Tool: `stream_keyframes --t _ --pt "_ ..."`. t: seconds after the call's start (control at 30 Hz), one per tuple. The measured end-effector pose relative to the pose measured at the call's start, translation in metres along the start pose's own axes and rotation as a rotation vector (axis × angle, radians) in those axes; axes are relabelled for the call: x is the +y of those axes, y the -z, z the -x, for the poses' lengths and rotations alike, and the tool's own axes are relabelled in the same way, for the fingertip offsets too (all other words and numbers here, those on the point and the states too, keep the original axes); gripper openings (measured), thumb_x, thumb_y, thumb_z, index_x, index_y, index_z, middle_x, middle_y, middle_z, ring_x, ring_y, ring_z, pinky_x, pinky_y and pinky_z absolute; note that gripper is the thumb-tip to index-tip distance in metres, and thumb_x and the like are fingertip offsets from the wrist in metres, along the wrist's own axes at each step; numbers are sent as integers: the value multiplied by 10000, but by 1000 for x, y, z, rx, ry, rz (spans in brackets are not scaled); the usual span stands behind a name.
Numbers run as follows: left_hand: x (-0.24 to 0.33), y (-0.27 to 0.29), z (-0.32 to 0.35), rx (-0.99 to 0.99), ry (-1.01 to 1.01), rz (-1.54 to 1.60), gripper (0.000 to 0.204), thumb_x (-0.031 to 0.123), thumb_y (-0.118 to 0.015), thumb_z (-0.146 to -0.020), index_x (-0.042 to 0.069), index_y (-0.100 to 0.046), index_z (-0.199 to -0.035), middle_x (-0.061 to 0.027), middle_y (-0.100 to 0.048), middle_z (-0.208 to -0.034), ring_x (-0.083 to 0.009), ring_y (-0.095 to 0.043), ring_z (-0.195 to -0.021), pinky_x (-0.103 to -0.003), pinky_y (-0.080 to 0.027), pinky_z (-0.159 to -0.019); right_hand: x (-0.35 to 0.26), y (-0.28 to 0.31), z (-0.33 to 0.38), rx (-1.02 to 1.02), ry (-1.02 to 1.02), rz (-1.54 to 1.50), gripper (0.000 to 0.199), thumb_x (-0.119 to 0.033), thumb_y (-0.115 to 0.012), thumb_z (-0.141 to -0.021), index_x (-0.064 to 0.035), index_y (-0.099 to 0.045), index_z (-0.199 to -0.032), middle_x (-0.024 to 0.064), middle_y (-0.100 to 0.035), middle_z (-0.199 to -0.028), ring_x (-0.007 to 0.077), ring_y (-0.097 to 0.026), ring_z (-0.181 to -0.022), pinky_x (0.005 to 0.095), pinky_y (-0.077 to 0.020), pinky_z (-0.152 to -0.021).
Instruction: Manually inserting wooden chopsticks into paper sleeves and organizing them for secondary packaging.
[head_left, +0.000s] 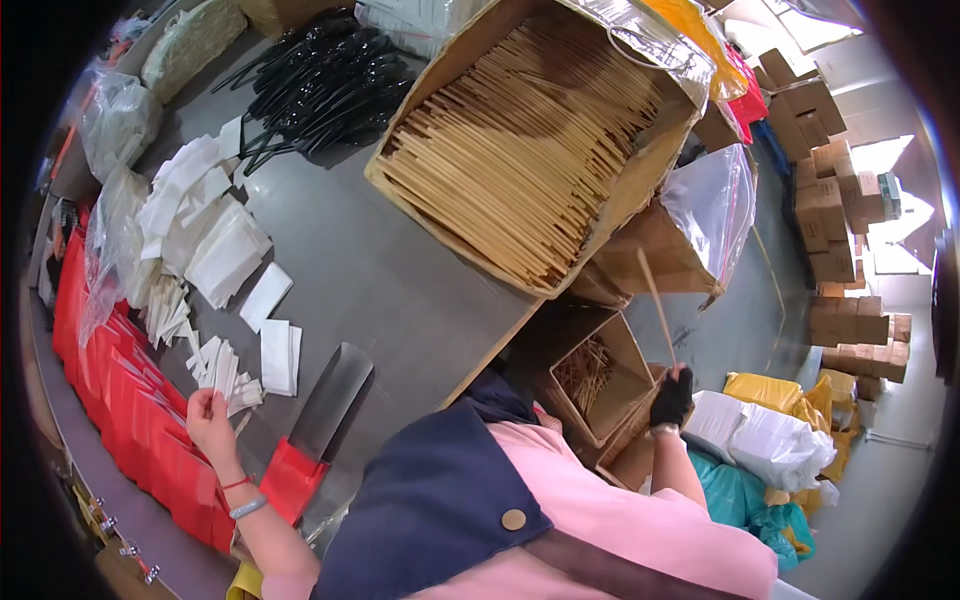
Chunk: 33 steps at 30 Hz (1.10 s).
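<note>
My right hand (671, 400), in a black glove, grips the lower end of a thin wooden stick (655, 300) pointing up beside the table. My left hand (211, 425) is bare, thumb and fingers pinched together over a bundle of small white strips (228, 372); anything between the fingertips is too small to make out. Close to that hand lies a dark grey, trough-shaped piece (335, 400) with a red end (293, 478). A row of red packets (130, 390) runs along the left edge, next to folded white papers (228, 252).
A big cardboard box (465, 250) full of wooden sticks (510, 150) stands on the grey table (350, 250). Glossy black long-handled pieces (320, 85) are heaped at the far side. Below, a carton (625, 345) holds more sticks. White sacks (760, 435) and stacked cartons (830, 220) are at right.
</note>
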<state>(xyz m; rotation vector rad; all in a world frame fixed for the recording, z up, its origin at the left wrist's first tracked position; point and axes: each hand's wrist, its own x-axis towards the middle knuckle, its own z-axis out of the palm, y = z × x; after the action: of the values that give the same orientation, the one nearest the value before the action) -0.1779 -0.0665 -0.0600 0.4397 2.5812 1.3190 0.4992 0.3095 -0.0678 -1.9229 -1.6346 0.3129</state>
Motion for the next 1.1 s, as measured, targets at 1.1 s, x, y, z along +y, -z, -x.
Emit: stream_keyframes --t 1.1 --pt "121 -119 83 287 94 220 235 118 -696 -858 -13 -660 -1049 -72 -665 -857 -147 -606 -776 -286 -494 -730 -348 -189 -132 -527 707 374 295 -198 -546 -905 -9 -595 -1126 229 -617 -1168 392 -581 -1091 436 -464 -913"
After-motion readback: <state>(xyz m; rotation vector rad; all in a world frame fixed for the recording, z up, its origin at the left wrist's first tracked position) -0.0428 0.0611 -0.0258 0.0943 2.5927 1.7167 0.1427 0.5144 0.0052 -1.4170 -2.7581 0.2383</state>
